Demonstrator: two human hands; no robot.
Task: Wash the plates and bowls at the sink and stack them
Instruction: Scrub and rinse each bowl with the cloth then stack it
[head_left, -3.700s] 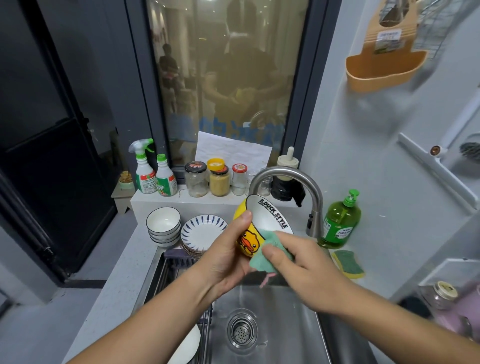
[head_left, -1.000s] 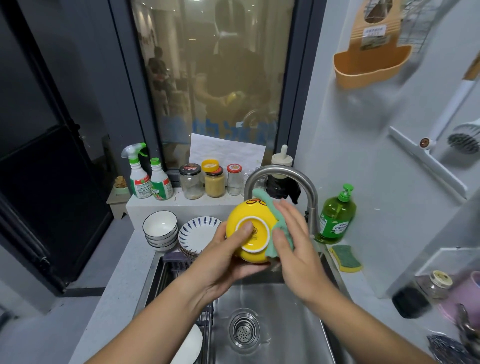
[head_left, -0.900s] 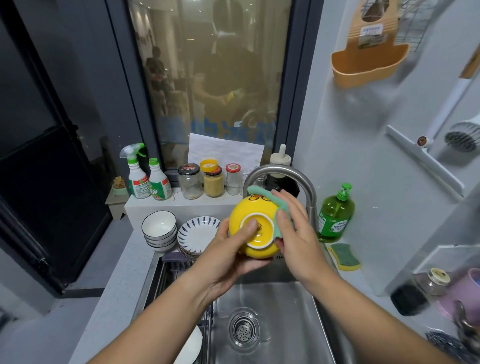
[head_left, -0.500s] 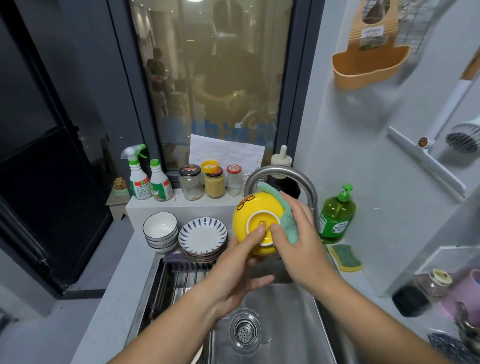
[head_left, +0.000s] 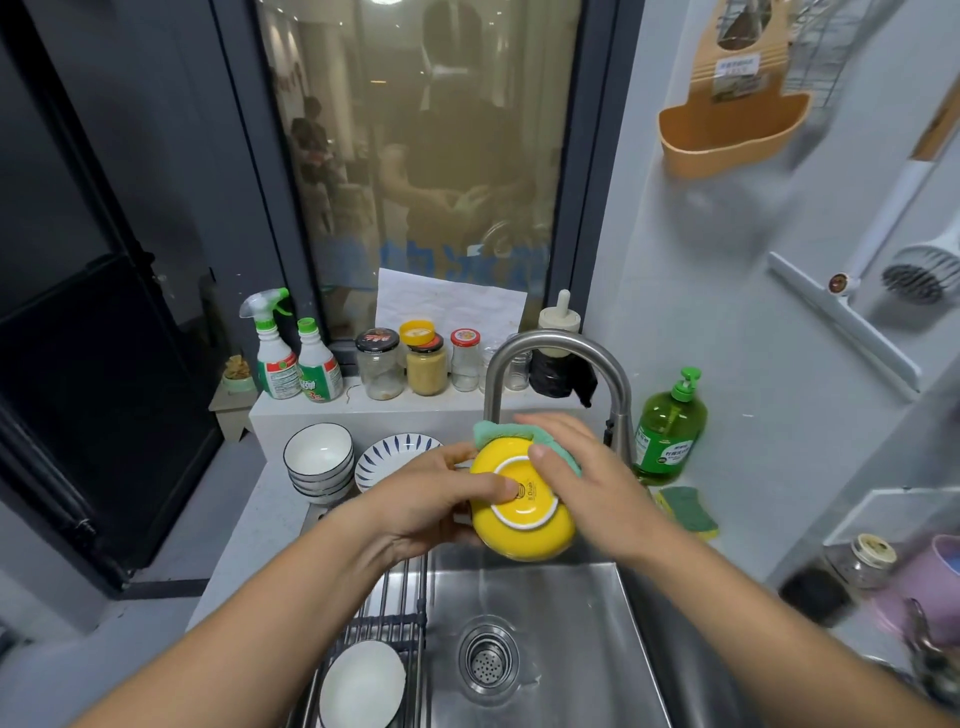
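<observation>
Here, yellow bowl (head_left: 524, 540) in left hand (head_left: 431, 504)

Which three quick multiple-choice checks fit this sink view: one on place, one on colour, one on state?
1. Where does the green pump bottle stand?
A) in the sink
B) on the counter, right of the faucet
C) on the window ledge

2. What colour is the bowl in the left hand?
A) white
B) blue
C) yellow

3. How is that bowl held?
A) base toward the camera
B) opening toward the camera
C) flat on the counter

Answers:
1. B, it stands on the counter beside the faucet's stem.
2. C, its outside is plainly yellow.
3. A, its ringed base shows, while the right hand holds a green cloth over its far rim.
</observation>
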